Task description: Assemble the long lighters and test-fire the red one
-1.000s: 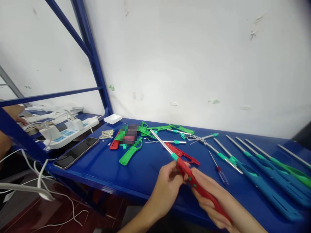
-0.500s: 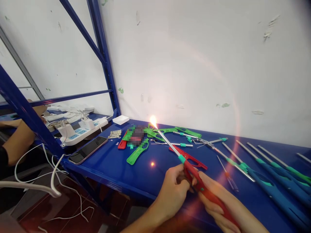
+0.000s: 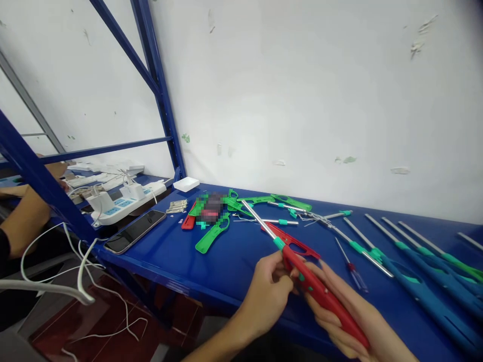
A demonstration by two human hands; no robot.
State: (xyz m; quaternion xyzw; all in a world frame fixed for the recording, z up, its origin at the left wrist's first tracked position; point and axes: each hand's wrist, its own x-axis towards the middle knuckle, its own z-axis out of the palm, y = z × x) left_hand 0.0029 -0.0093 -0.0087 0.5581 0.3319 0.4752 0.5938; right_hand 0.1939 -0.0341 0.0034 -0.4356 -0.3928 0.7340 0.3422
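Note:
A red long-nosed gas lighter (image 3: 328,297) with a metal tube and a teal collar slants up to the left, no flame at its tip. Wrapped round its handle from below and the right is my right hand (image 3: 349,314). My left hand (image 3: 266,289) is closed at the front of the handle, near the trigger opening, its fingertips partly hidden behind the lighter. Just behind the lighter lies a red handle shell (image 3: 302,247). To the right of my hands is a screwdriver (image 3: 354,274) with a clear handle.
Blue lighters (image 3: 426,294) lie at the right. Green handle shells (image 3: 213,236) and loose metal tubes (image 3: 289,222) are spread behind. A phone (image 3: 136,231) and a power strip (image 3: 124,203) sit left, beside a blue frame post (image 3: 160,85). Another person's arm (image 3: 30,216) shows far left.
The flame at the lighter's tip has gone out. Both hands keep their hold on the lighter, and the view has shifted slightly.

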